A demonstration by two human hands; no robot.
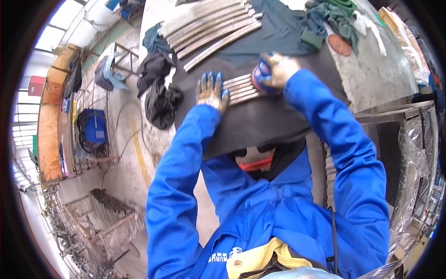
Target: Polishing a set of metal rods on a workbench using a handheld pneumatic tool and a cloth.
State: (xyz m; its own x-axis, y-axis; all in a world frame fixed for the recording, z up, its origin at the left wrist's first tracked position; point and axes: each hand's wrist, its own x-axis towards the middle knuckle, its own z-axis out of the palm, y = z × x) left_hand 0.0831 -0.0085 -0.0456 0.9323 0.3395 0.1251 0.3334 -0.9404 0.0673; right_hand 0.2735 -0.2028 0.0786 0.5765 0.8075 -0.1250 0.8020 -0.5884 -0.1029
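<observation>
Several narrow pale strips (241,88) lie side by side on a dark cloth (260,116) in front of me. My left hand (211,92), in a soiled glove with blue fingertips, rests on their left end, fingers stretched out. Over their right end, my gloved right hand (280,70) is closed on a round blue tool with a reddish rim (260,78). The tool sits against the strips; motion blur and the glove hide its exact kind. Farther back, a row of longer, slightly curved strips (209,28) lies on dark green cloth (278,39).
Crumpled black cloths (162,102) lie left of the work. At the right back of the table (385,69) are a reddish-brown oval disc (339,45) and green cloths (339,21). A blue bin (93,128) stands off left; a plastic-wrapped rack (409,158) is at my right.
</observation>
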